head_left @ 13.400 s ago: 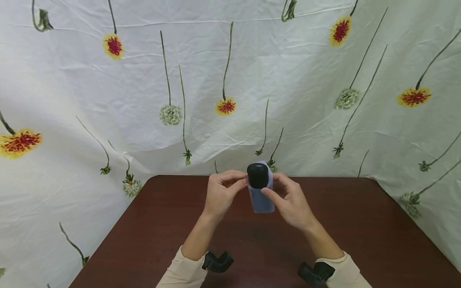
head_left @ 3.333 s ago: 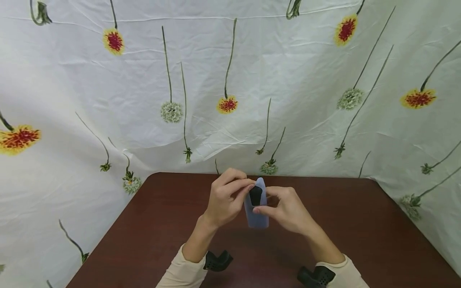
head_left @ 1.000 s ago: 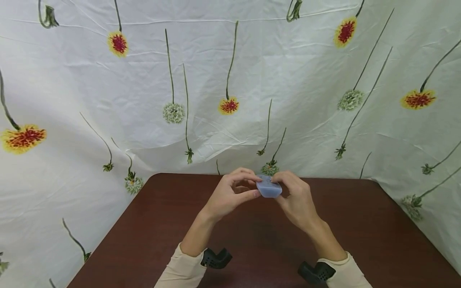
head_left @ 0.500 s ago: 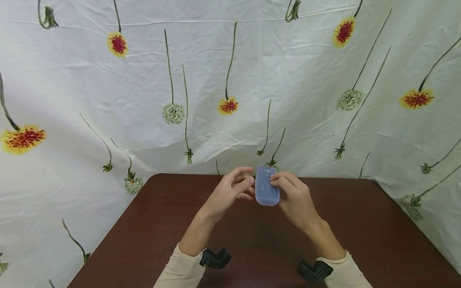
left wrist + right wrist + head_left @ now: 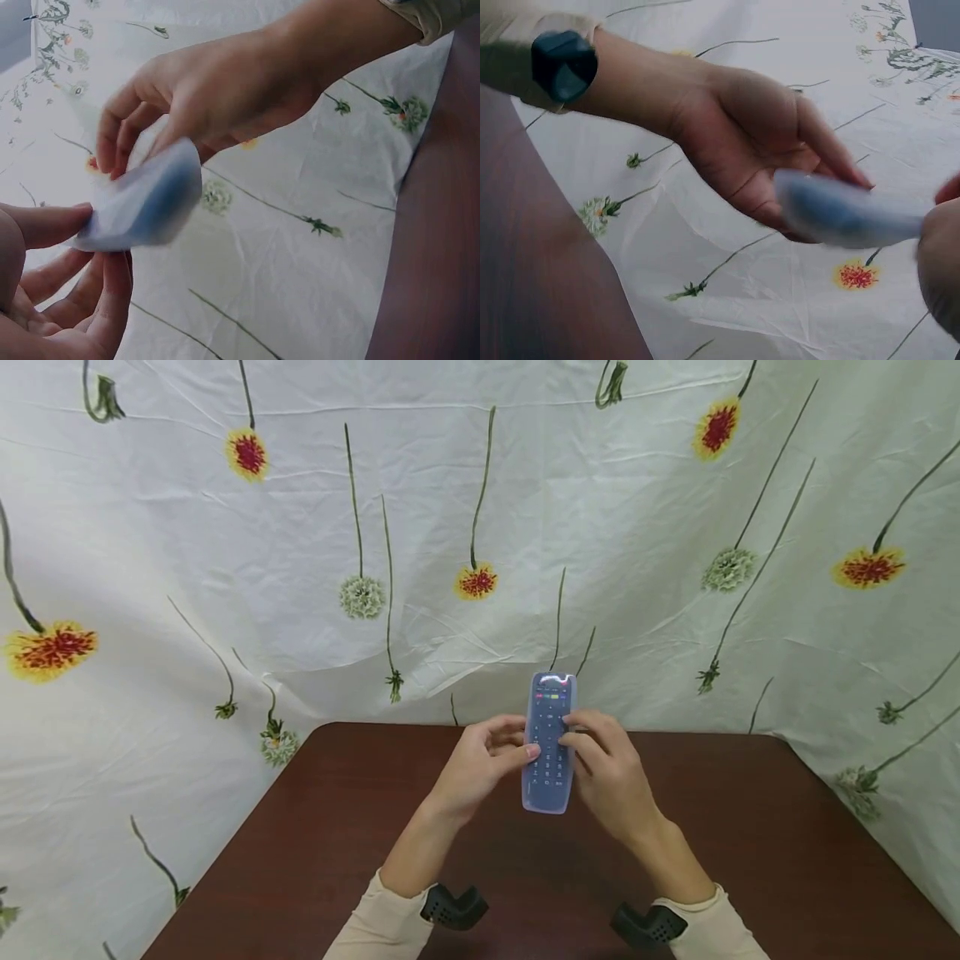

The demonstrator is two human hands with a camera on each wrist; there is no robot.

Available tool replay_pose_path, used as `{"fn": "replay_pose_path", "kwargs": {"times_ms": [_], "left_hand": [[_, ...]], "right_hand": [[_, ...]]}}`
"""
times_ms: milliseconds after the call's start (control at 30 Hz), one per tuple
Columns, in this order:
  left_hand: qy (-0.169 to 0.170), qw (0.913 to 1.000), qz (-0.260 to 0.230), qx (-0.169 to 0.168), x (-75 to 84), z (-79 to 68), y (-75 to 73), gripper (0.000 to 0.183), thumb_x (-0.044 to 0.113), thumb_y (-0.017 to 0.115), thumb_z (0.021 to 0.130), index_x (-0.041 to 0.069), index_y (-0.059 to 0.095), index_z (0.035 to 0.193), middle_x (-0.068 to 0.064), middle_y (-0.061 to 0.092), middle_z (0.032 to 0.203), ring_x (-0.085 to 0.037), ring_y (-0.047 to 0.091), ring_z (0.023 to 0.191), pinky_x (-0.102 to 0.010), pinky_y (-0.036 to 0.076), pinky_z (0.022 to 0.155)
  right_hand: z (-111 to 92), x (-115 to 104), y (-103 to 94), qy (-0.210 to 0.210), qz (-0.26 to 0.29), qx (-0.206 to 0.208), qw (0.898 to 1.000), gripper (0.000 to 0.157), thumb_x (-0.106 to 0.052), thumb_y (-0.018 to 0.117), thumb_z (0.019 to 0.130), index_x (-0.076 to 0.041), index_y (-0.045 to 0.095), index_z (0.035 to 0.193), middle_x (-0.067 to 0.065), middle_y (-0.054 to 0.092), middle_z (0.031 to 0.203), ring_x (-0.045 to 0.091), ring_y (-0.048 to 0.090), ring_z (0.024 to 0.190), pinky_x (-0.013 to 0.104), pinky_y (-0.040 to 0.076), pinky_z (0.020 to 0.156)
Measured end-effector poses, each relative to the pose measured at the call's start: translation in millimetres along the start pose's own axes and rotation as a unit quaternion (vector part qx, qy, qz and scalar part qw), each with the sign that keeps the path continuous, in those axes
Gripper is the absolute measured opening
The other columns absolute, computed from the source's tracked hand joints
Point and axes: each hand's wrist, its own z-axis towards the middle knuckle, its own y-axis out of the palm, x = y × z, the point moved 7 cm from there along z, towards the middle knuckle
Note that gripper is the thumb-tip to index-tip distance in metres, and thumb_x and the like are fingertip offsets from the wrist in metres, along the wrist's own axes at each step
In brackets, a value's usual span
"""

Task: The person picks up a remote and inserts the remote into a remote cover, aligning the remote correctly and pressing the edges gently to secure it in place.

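A remote control point(image 5: 549, 768) in a translucent bluish cover is held upright above the far side of the table, its rows of keys facing the head camera. My left hand point(image 5: 480, 768) pinches its left edge, thumb on the front and the other fingers mostly hidden behind. At the right edge, my right hand point(image 5: 615, 777) grips it with fingertips on the front; its thumb is hidden. The left wrist view has the remote blurred between my left hand point(image 5: 67, 292) and right hand point(image 5: 225, 90). In the right wrist view, the left palm point(image 5: 742, 142) shows beside it.
A dark reddish-brown table point(image 5: 540, 893) lies below the hands. Behind it hangs a white cloth point(image 5: 420, 527) printed with flowers. Black camera mounts point(image 5: 454, 907) sit at both cuffs.
The black end visible in the older frames is no longer seen. The remote has turned from end-on to show its keys, and the left hand, apart half a second ago, holds its edge again.
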Motion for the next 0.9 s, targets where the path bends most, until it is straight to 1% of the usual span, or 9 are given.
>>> {"fn": "replay_pose_path", "kwargs": {"times_ms": [67, 133, 233, 300, 333, 467, 600, 700, 900], "left_hand": [[0.014, 0.9996, 0.015, 0.018, 1.2, -0.9, -2.2, 0.037, 0.001, 0.072, 0.095, -0.009, 0.063, 0.129, -0.016, 0.07, 0.107, -0.023, 0.071, 0.09, -0.034, 0.057, 0.084], [0.027, 0.9986, 0.028, 0.035, 2.0, -1.7, -4.1, 0.035, 0.0, 0.073, 0.094, -0.007, 0.065, 0.128, -0.017, 0.069, 0.108, -0.024, 0.07, 0.09, -0.034, 0.057, 0.083], [0.042, 0.9964, 0.052, 0.052, 3.0, -2.3, -5.1, 0.034, 0.0, 0.074, 0.094, -0.003, 0.067, 0.128, -0.016, 0.069, 0.108, -0.026, 0.068, 0.092, -0.034, 0.057, 0.084], [0.052, 0.9949, 0.067, 0.056, 3.9, -2.3, -4.5, 0.034, 0.001, 0.074, 0.094, -0.001, 0.068, 0.128, -0.015, 0.07, 0.109, -0.027, 0.068, 0.095, -0.035, 0.056, 0.085], [0.056, 0.9943, 0.072, 0.055, 4.6, -2.3, -3.9, 0.034, 0.001, 0.074, 0.095, -0.001, 0.068, 0.128, -0.015, 0.07, 0.109, -0.027, 0.068, 0.096, -0.036, 0.056, 0.086], [0.065, 0.9939, 0.077, 0.044, 6.7, -2.1, -1.8, 0.034, 0.002, 0.075, 0.094, 0.0, 0.069, 0.127, -0.014, 0.07, 0.11, -0.028, 0.067, 0.101, -0.039, 0.055, 0.089], [0.066, 0.9945, 0.076, 0.027, 7.6, -2.4, 0.1, 0.033, 0.002, 0.076, 0.093, 0.0, 0.07, 0.126, -0.012, 0.072, 0.112, -0.027, 0.068, 0.105, -0.042, 0.055, 0.091], [0.069, 0.9943, 0.079, 0.02, 8.4, -2.6, 0.5, 0.031, 0.004, 0.075, 0.094, -0.001, 0.071, 0.125, -0.012, 0.073, 0.112, -0.026, 0.068, 0.105, -0.042, 0.055, 0.091], [0.065, 0.9942, 0.082, 0.024, 10.8, -2.6, -0.9, 0.029, 0.004, 0.075, 0.095, -0.002, 0.072, 0.123, -0.012, 0.074, 0.11, -0.026, 0.07, 0.1, -0.039, 0.057, 0.086]], "right_hand": [[-0.6, 8.3, -2.3, 0.068, 0.025, 0.018, 0.997, 0.035, 0.023, 0.073, 0.08, 0.003, 0.069, 0.109, 0.018, 0.065, 0.12, 0.035, 0.064, 0.108, 0.031, 0.051, 0.094], [-3.1, 17.7, -2.2, 0.151, 0.082, 0.022, 0.985, 0.03, 0.015, 0.07, 0.09, 0.003, 0.069, 0.118, 0.016, 0.068, 0.12, 0.03, 0.069, 0.105, 0.025, 0.053, 0.091], [-9.1, 27.9, 3.8, 0.265, 0.185, 0.001, 0.946, 0.025, 0.001, 0.063, 0.102, 0.004, 0.068, 0.127, 0.015, 0.071, 0.12, 0.026, 0.073, 0.098, 0.024, 0.057, 0.084], [-12.0, 30.2, 8.9, 0.312, 0.22, -0.025, 0.924, 0.027, -0.006, 0.063, 0.104, 0.004, 0.068, 0.128, 0.015, 0.072, 0.118, 0.024, 0.074, 0.093, 0.026, 0.059, 0.078], [-12.8, 30.7, 10.6, 0.328, 0.23, -0.035, 0.916, 0.027, -0.008, 0.064, 0.104, 0.003, 0.068, 0.128, 0.014, 0.072, 0.119, 0.023, 0.073, 0.096, 0.028, 0.059, 0.079], [-12.9, 31.3, 11.7, 0.351, 0.255, -0.04, 0.9, 0.028, -0.006, 0.071, 0.099, 0.004, 0.069, 0.126, 0.013, 0.073, 0.115, 0.021, 0.071, 0.099, 0.032, 0.06, 0.079], [-13.3, 31.0, 12.4, 0.362, 0.306, -0.036, 0.88, 0.028, -0.001, 0.067, 0.1, 0.007, 0.067, 0.127, 0.017, 0.071, 0.117, 0.022, 0.071, 0.102, 0.035, 0.06, 0.081], [-12.5, 30.0, 13.2, 0.368, 0.331, -0.04, 0.868, 0.028, 0.0, 0.065, 0.101, 0.009, 0.066, 0.128, 0.02, 0.07, 0.119, 0.024, 0.072, 0.103, 0.037, 0.059, 0.082], [-12.5, 30.6, 13.7, 0.382, 0.341, -0.044, 0.858, 0.028, 0.002, 0.064, 0.101, 0.011, 0.065, 0.128, 0.022, 0.07, 0.119, 0.028, 0.071, 0.105, 0.038, 0.06, 0.082]]}}
